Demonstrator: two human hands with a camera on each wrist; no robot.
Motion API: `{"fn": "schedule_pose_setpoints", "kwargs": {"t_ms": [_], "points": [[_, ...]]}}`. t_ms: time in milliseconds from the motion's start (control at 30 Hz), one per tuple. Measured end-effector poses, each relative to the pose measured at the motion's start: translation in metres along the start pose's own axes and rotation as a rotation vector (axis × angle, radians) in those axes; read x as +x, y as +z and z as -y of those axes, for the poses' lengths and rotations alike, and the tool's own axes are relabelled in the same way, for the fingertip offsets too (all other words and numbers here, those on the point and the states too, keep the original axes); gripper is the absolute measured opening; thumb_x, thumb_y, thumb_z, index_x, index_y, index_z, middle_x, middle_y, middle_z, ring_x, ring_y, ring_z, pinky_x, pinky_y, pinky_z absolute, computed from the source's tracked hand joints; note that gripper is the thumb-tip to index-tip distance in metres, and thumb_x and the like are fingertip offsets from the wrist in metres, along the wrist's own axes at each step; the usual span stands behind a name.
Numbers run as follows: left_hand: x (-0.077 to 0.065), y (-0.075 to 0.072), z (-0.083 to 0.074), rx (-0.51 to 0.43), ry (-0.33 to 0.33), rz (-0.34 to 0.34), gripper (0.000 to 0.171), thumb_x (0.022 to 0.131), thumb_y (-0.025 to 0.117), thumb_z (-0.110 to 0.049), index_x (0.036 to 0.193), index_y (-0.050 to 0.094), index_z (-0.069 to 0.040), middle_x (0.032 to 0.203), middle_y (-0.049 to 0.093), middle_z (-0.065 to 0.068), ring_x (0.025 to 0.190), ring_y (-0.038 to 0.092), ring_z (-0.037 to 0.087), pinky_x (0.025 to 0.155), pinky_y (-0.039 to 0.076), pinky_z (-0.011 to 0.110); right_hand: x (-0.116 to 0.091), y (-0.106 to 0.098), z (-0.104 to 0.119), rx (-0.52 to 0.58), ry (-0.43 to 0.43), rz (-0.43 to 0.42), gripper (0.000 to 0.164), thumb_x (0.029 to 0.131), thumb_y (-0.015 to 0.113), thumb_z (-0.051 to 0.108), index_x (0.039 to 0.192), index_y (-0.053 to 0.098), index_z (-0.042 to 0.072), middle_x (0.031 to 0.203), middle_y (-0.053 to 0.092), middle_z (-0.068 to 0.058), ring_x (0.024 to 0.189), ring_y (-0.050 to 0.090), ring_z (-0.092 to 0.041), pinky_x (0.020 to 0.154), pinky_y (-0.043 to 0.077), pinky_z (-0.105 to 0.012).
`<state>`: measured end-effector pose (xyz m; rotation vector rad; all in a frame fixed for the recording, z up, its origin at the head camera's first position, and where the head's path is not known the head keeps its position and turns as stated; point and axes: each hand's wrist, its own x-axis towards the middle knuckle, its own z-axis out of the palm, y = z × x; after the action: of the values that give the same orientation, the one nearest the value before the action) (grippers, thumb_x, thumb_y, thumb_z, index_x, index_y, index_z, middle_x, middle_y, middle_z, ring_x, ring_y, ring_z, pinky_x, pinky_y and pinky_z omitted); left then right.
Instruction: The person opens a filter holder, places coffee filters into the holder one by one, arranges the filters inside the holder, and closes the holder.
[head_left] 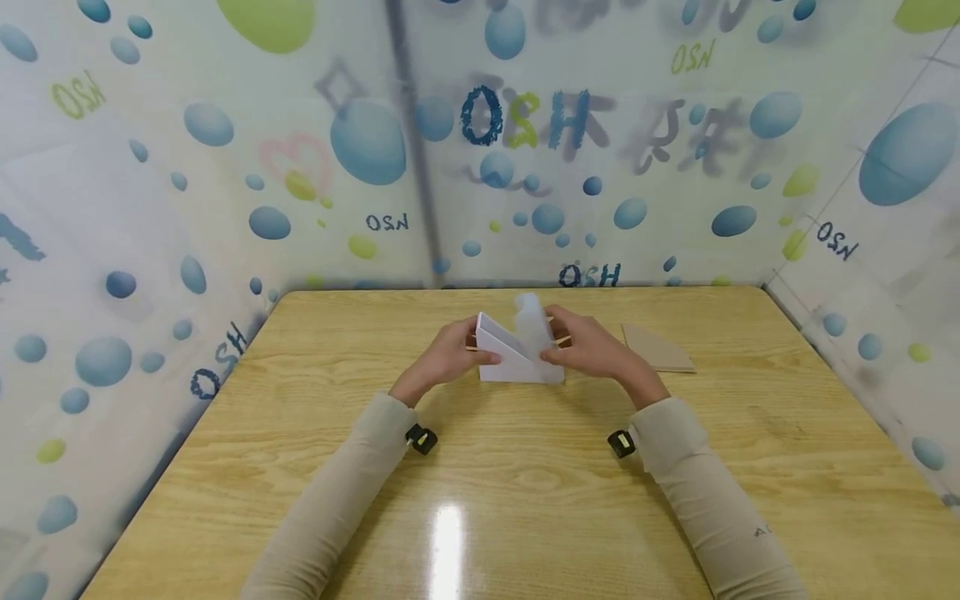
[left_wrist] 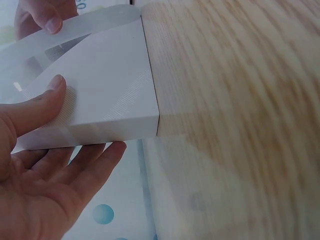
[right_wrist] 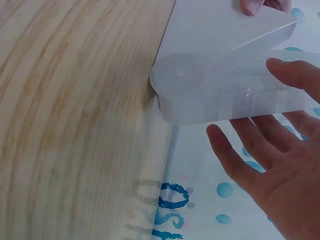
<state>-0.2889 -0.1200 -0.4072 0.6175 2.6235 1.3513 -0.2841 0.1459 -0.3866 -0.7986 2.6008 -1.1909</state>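
A white box with a slanted top edge [head_left: 506, 358] stands upright near the back of the table. Its left end is gripped by my left hand [head_left: 452, 352], thumb on the near face and fingers behind, as the left wrist view shows. A translucent plastic cover [head_left: 532, 323] overlaps the box's right end and tilts up from it, leaving a V-shaped gap between them. In the right wrist view this cover [right_wrist: 210, 97] has a rounded corner with a small round spot, low by the tabletop. My right hand [head_left: 588, 340] holds the cover's right side between thumb and fingers.
Brown cardboard [head_left: 660, 350] with a curved edge lies on the wooden table [head_left: 510, 492], right of my right hand. A patterned wall [head_left: 495, 242] rises along the table's back edge, with more such walls at both sides. Small black devices [head_left: 422, 439] sit at both wrists.
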Motion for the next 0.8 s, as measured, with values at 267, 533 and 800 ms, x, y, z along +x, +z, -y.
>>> {"fn": "schedule_pose_setpoints", "kwargs": {"t_ms": [267,533,800], "points": [[0.0,0.0,0.0,0.005,0.001,0.001,0.037,0.092,0.078,-0.007,0.126,0.063,-0.002,0.123,0.071,0.017,0.111,0.072,0.034,0.094,0.059,0.043,-0.002,-0.005,0.0,0.005,0.0,0.004,0.067,0.096,0.07,0.01,0.155,0.039,0.006,0.138,0.063,-0.023,0.123,0.064,-0.038,0.105,0.052,-0.056],[0.0,0.0,0.0,0.008,0.008,0.002,0.038,0.092,0.077,-0.007,0.126,0.063,-0.001,0.123,0.072,0.018,0.111,0.072,0.034,0.094,0.059,0.043,-0.007,-0.014,-0.002,0.02,0.002,0.015,0.066,0.096,0.071,0.009,0.154,0.038,0.006,0.138,0.062,-0.023,0.126,0.062,-0.04,0.104,0.053,-0.056],[-0.001,0.0,0.001,0.0,0.007,0.008,0.038,0.093,0.077,-0.007,0.128,0.063,-0.003,0.124,0.071,0.016,0.111,0.072,0.033,0.094,0.059,0.043,-0.013,-0.025,-0.008,0.056,-0.012,0.021,0.06,0.097,0.071,0.011,0.149,0.042,0.006,0.134,0.062,-0.02,0.124,0.063,-0.04,0.103,0.054,-0.055]]}}
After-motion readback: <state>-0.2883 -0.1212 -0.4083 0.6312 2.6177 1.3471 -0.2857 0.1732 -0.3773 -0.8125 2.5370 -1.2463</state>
